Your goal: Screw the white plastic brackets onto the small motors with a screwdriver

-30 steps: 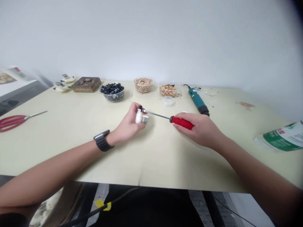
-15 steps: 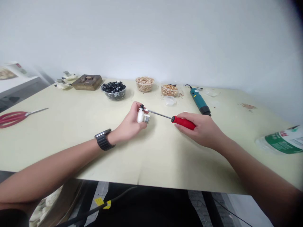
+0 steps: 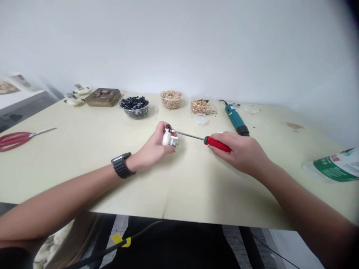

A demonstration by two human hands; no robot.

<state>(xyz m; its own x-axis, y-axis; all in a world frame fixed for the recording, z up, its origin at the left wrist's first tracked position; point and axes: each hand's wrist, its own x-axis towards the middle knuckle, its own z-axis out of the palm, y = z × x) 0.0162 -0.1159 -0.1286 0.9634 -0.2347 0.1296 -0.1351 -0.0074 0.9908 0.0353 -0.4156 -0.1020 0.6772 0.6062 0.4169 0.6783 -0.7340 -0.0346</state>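
My left hand (image 3: 157, 145) is closed around a small white plastic part (image 3: 166, 138) that has a black piece (image 3: 168, 127) at its top and a greyish block on its right side. In my right hand (image 3: 241, 151) is a screwdriver (image 3: 217, 144) with a red handle, held almost level. Its metal shaft points left, and the tip meets the part just below the black piece. Fingers hide some of the contact point. Both hands are above the middle of the pale table (image 3: 179, 186).
Behind the hands stand a bowl of black pieces (image 3: 134, 112), two tubs of small brass-coloured pieces (image 3: 171, 101), a clear lid (image 3: 201, 119) and a teal power tool (image 3: 236, 118). Red-handled scissors (image 3: 17, 140), a metal block (image 3: 103, 98) and white parts (image 3: 74, 99) lie left; a green-labelled container (image 3: 333, 166) lies right.
Almost nothing differs. My right hand has shifted very slightly, with the screwdriver tip still at the white part; both grips are the same.
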